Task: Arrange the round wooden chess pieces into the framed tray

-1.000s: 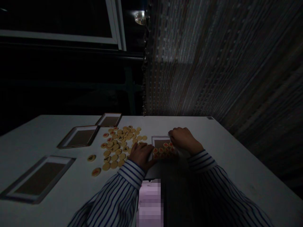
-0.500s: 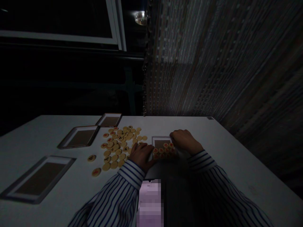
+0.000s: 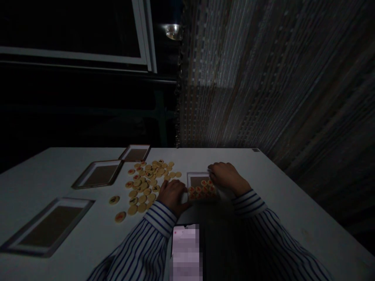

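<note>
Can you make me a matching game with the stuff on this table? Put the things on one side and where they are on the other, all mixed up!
Things:
1. left hand
2. right hand
3. pile of round game pieces
4. nearest empty tray

Places:
A. loose on the white table, left of both hands
B. at the near left corner of the small tray with pieces in it
C. at the table's left edge, closest to the camera
D. at the far right side of the small tray with pieces in it

Pairs: 1-B, 2-D, 3-A, 4-C
</note>
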`<state>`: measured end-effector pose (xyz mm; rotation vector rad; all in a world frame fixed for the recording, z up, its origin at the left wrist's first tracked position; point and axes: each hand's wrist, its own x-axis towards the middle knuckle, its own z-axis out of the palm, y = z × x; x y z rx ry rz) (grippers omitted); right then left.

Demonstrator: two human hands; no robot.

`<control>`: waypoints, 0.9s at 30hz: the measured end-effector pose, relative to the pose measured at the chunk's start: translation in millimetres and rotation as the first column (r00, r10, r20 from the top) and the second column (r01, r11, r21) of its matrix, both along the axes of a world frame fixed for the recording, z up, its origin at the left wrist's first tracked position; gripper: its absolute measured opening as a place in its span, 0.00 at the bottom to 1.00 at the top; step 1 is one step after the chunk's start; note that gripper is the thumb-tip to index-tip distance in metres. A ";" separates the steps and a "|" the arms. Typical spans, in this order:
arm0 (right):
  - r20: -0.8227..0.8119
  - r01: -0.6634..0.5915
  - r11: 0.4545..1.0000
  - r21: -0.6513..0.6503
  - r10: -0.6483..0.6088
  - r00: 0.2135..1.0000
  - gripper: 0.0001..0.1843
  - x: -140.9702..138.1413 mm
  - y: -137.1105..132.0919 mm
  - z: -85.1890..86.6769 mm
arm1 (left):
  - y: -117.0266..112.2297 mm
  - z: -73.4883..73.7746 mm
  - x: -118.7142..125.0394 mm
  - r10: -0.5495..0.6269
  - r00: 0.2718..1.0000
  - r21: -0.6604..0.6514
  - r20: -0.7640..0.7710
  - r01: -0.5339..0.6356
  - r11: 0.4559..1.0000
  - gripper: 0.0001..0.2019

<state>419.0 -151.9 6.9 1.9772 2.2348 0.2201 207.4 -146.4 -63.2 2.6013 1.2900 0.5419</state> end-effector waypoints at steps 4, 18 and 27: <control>-0.042 -0.012 1.000 0.028 0.013 0.999 0.16 -5.1 -9.4 4.6 | -1.1 1.8 -4.7 -0.005 1.000 0.008 -0.007 0.005 1.000 0.13; -0.254 0.042 0.985 0.165 0.001 0.967 0.18 -7.6 -43.3 -24.5 | -6.4 4.3 -7.2 0.023 0.997 0.043 -0.074 -0.020 0.999 0.08; -0.351 0.071 0.947 0.314 0.046 0.935 0.17 -0.7 -42.6 -39.3 | -5.3 -4.9 -0.6 -0.002 0.998 0.131 -0.061 0.010 0.991 0.03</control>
